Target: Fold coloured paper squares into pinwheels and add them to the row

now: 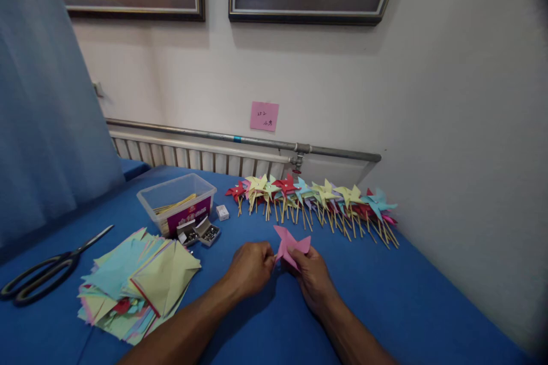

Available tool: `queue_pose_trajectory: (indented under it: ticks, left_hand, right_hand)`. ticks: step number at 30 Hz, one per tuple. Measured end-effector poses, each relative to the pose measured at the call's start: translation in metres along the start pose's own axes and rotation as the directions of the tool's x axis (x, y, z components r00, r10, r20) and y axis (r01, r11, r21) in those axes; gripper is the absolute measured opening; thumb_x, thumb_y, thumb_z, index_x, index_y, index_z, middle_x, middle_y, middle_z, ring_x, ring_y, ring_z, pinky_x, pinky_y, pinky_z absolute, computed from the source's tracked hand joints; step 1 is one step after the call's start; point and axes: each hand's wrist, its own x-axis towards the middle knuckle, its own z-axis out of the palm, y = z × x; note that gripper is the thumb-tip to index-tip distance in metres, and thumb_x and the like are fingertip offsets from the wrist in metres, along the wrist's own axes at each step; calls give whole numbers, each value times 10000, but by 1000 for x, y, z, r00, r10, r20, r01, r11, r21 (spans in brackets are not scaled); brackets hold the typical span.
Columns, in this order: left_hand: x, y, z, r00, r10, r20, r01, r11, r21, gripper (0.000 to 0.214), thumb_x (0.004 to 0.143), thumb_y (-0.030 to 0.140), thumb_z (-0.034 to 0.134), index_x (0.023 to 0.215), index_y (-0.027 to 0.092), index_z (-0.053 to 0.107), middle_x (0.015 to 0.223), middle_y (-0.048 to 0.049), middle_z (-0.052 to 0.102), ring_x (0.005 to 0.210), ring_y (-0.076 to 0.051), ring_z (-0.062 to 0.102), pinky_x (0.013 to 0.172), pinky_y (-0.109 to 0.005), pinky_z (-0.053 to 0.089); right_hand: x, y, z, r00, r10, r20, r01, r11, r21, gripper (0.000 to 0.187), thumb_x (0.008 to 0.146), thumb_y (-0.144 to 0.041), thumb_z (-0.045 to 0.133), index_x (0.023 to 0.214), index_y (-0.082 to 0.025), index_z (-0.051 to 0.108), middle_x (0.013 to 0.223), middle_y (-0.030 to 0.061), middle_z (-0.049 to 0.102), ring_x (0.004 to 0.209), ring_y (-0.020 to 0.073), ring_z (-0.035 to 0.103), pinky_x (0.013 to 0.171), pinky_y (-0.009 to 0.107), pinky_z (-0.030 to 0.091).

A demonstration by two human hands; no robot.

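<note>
A pink paper pinwheel (287,244) is held above the blue table cover, its folded blades pointing outward. My right hand (314,279) grips it, with the thumb pressed on its middle and the fingers behind. At the pinwheel's left edge my left hand (252,267) is closed, thumb and fingers pinched together. What it pinches is too small and covered to make out. Beyond the hands lies a long row of finished pinwheels (286,185) on wooden sticks, in red, yellow, blue and pink.
Left of my hands lies a pile of coloured paper squares (120,268), with black-handled scissors (55,268) beside it. Behind stand a clear plastic tub (149,197) of sticks, open small boxes of metal pins (209,234) and a small white box (222,213). A radiator (192,155) runs along the wall.
</note>
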Motion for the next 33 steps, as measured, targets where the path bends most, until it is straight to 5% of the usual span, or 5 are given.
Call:
queue_pose_trajectory:
  ticks: [9,20,33]
  left_hand:
    - [3,-6,-1,999,23,42,-22,1000,-13,179,826,187,522,773,192,693,742,4,677,694,-133,563,613,-250,308]
    - [0,-5,-18,992,-30,119,20,996,92,154,786,199,572,799,218,725,752,-16,707,685,-148,580,579,-255,296]
    - [1,-12,-17,986,-21,166,0,992,125,147,754,208,574,799,207,715,755,-24,714,687,-156,603,557,-255,302]
  right_hand:
    - [10,4,-13,999,-44,-2,43,989,-143,315,607,-331,835,818,-137,704,678,13,707,580,154,605,592,271,479]
    - [8,-2,-12,999,-46,-21,43,990,-136,290,606,-311,821,811,-141,707,698,34,730,613,179,629,625,282,495]
    - [9,-4,-12,999,-6,-54,1,995,-99,285,594,-273,805,813,-139,681,675,6,706,594,152,623,618,270,516]
